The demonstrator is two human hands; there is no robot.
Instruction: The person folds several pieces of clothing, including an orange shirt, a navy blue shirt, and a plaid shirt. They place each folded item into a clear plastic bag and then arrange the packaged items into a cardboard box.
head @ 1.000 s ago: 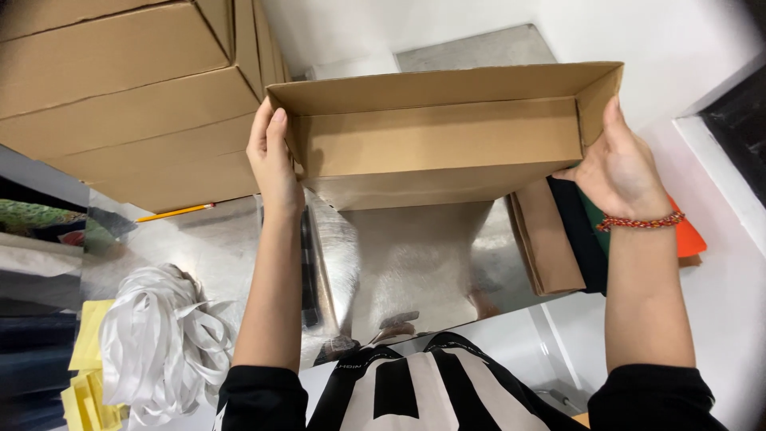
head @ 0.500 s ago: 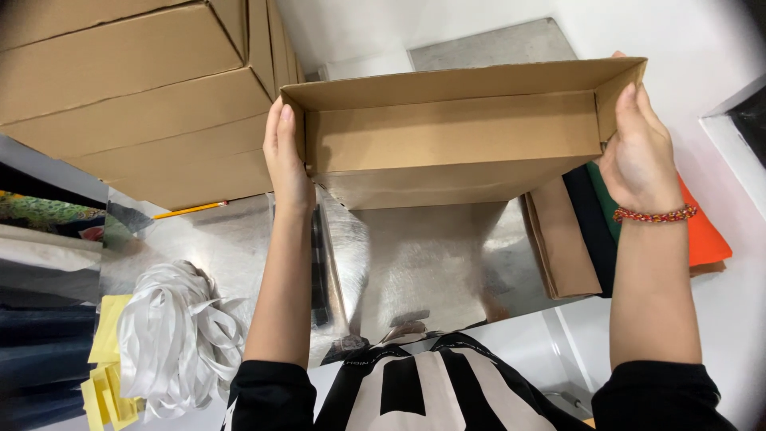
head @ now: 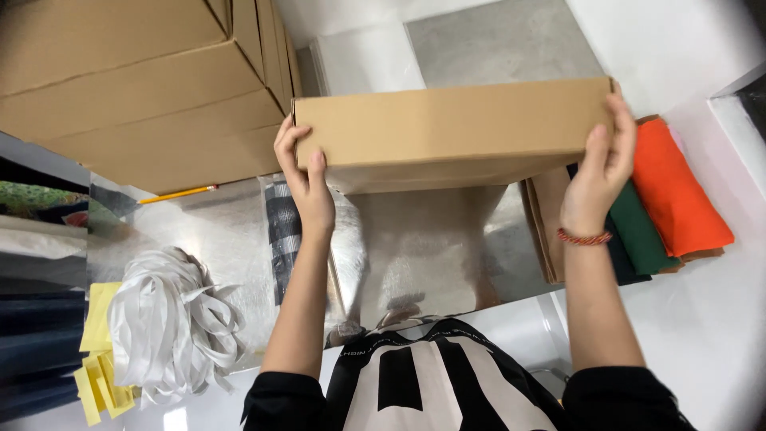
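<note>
I hold a flat brown cardboard box up in front of me over a shiny metal table. My left hand grips its left end, thumb on the near face. Gripping the right end is my right hand, which wears a red bead bracelet. A plain closed side of the box faces me; its inside is hidden.
Stacked large cardboard boxes fill the upper left. A pencil lies below them. White ribbon bundle and yellow strips sit at lower left. Folded orange and dark green cloth and flat cardboard lie at right.
The box has turned in my hands: its open inside faced me before, and now a closed brown side does. Both hands shifted their grip along the ends.
</note>
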